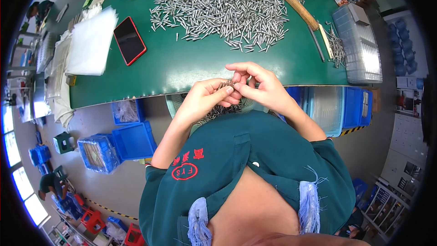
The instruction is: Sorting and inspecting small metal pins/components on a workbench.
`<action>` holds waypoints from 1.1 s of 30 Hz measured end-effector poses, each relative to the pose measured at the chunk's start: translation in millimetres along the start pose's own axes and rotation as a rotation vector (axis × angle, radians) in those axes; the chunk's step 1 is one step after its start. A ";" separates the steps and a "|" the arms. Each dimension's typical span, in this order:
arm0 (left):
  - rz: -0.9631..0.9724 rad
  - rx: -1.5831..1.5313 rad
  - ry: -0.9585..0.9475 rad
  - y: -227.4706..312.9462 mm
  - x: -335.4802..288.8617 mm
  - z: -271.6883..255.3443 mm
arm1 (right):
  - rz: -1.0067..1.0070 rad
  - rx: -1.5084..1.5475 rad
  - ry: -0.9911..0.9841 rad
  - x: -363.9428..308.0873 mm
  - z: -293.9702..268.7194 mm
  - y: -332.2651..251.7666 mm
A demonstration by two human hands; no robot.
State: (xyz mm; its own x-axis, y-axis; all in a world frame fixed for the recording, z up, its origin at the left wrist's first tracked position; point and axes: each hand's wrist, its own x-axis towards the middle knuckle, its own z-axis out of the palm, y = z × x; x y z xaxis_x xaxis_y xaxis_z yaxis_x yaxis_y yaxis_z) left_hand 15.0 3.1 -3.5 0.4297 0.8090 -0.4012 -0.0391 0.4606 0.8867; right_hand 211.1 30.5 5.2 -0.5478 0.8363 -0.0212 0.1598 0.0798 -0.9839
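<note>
Close to the front edge of the green table, my two hands meet above my lap. My left hand is closed, with a short row of small metal pins held along its thumb and fingers. From the right, my right hand reaches to the end of that row; its thumb presses there, while its index finger arches above. What exactly the right fingertips pinch is too small to make out. Beneath the hands, a pale green basin holds dark metal pieces, partly hidden by my hands and shirt.
A large pile of silvery pointed pins covers the far middle of the green table, between wooden bars. A red-edged phone and white sheets lie left. Clear plastic boxes stand right; blue crates are below.
</note>
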 end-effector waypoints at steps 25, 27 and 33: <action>0.025 0.003 0.118 -20.1 0.4 -17.5 | -0.137 -0.419 0.687 133.2 -213.7 41.4; 0.029 0.005 0.090 -16.8 1.4 -19.5 | -0.098 -0.163 0.451 106.9 -152.3 7.3; 0.040 0.017 0.045 -5.0 4.2 -14.7 | 0.015 0.152 -0.171 44.0 -31.2 3.9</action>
State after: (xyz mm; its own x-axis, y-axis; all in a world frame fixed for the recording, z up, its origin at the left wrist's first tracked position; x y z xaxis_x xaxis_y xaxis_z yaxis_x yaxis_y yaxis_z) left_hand 3.8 9.6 -12.9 0.3866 0.8427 -0.3747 -0.0402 0.4213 0.9060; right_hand 213.2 84.6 6.0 -0.6794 0.7319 -0.0525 0.0499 -0.0253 -0.9984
